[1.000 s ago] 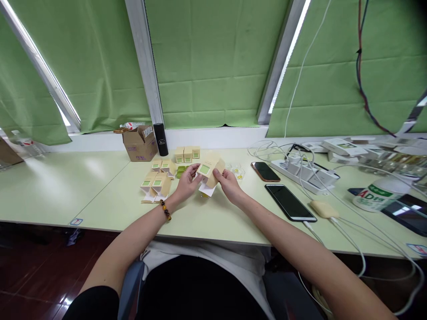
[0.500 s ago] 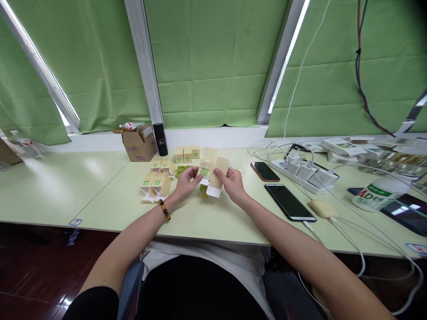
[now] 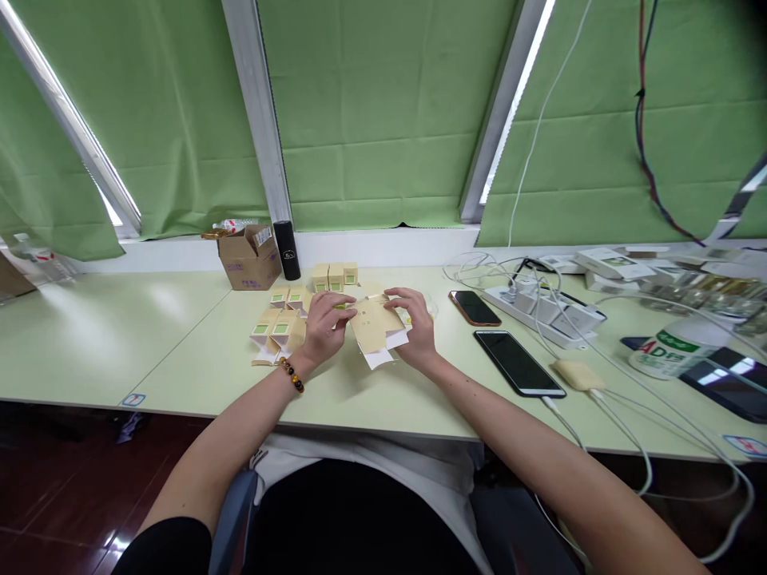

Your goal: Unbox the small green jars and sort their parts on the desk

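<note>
Between my two hands is a partly unfolded cream carton (image 3: 375, 323) with white inner flaps hanging toward me. My left hand (image 3: 325, 323) grips its left edge between thumb and fingers. At the opposite edge, my right hand (image 3: 415, 326) is closed on the carton with bent fingers. Close to my left wrist stand several open small cartons (image 3: 279, 329) with green label squares. Behind them is a row of closed small boxes (image 3: 335, 277). Something clear and yellowish lies partly hidden behind my right fingers.
A brown cardboard box (image 3: 250, 257) and a black cylinder (image 3: 287, 251) stand at the back. To the right lie two phones (image 3: 518, 363), a power strip (image 3: 539, 315) with tangled white cables, a cream power bank (image 3: 580, 375), a white bottle (image 3: 683, 347) and several glass jars (image 3: 707, 291).
The carton has been turned over, so its green label no longer shows and a plain cream panel faces up. My hands have shifted to its upper edges.
</note>
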`<state>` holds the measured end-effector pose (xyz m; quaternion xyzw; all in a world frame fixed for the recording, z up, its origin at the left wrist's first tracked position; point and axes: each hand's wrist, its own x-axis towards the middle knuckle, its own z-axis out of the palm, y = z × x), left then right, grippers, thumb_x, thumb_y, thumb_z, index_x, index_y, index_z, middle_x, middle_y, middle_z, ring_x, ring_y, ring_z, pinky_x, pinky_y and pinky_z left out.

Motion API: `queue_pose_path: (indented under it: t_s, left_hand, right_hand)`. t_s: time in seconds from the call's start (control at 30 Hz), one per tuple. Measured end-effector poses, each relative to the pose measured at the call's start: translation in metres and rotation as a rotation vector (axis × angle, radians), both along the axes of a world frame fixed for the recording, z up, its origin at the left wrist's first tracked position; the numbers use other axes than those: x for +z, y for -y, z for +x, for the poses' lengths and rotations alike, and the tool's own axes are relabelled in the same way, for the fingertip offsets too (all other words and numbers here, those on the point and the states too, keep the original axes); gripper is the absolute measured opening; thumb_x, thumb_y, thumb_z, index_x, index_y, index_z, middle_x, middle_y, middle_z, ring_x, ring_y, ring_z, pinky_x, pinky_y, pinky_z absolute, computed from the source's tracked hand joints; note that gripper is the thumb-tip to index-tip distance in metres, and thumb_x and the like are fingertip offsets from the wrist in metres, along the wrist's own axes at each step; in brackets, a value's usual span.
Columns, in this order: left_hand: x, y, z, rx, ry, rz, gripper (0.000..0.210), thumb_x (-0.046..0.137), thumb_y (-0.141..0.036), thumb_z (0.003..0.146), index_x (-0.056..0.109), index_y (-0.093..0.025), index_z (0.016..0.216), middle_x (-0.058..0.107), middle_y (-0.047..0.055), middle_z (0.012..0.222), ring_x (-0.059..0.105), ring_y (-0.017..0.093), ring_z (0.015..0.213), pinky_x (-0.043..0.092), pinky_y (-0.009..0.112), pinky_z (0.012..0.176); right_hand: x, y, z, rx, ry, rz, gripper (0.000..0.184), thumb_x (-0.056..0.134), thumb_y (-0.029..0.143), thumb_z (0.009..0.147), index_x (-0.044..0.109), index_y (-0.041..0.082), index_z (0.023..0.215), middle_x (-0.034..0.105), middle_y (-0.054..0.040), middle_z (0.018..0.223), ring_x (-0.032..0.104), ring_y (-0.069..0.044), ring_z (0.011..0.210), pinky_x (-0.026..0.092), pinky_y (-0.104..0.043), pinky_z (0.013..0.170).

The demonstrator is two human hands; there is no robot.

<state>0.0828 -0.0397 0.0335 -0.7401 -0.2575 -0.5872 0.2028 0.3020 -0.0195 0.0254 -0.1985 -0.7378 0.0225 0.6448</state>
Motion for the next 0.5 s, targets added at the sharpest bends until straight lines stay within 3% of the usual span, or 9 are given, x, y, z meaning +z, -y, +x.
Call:
queue_pose_path:
  t_s: [0.13,0.27,0.37,0.5]
  left_hand:
    - [0.002,0.001,-0.002,0.103,-0.036,0.144,0.013,0.066,-0.014,0.097,0.069,-0.026,0.092,0.079,0.005,0.111,0.069,0.023,0.104,0.051,0.047,0.091]
    - [0.003,0.004,-0.003,0.148,-0.053,0.151,0.013,0.067,-0.015,0.096,0.07,-0.025,0.088,0.081,0.005,0.107,0.068,0.024,0.102,0.05,0.046,0.09]
    - [0.002,0.005,-0.001,0.068,-0.007,0.006,0.012,0.065,-0.02,0.098,0.073,-0.025,0.091,0.081,0.005,0.102,0.071,0.024,0.101,0.053,0.047,0.092]
    - [-0.004,0.004,0.008,-0.14,0.264,-0.396,0.014,0.069,-0.036,0.097,0.074,-0.023,0.096,0.078,0.007,0.095,0.071,0.023,0.092,0.056,0.041,0.085]
  right_hand:
    - [0.0,-0.003,0.0,-0.068,-0.026,0.094,0.023,0.075,0.028,0.088,0.063,0.028,0.107,0.069,-0.0118,0.121,0.063,-0.032,0.118,0.055,-0.054,0.098]
    - [0.001,-0.005,0.002,-0.08,-0.034,0.068,0.015,0.07,0.029,0.091,0.065,0.028,0.106,0.07,-0.0114,0.12,0.064,-0.032,0.118,0.055,-0.055,0.1]
    - [0.0,-0.005,0.002,-0.003,-0.053,-0.034,0.013,0.069,0.032,0.091,0.067,0.028,0.104,0.074,-0.01,0.118,0.064,-0.031,0.12,0.053,-0.055,0.104]
    - [-0.003,-0.005,-0.003,0.126,-0.184,-0.415,0.02,0.074,0.044,0.089,0.068,0.026,0.095,0.075,-0.0055,0.097,0.069,-0.026,0.097,0.057,-0.046,0.093]
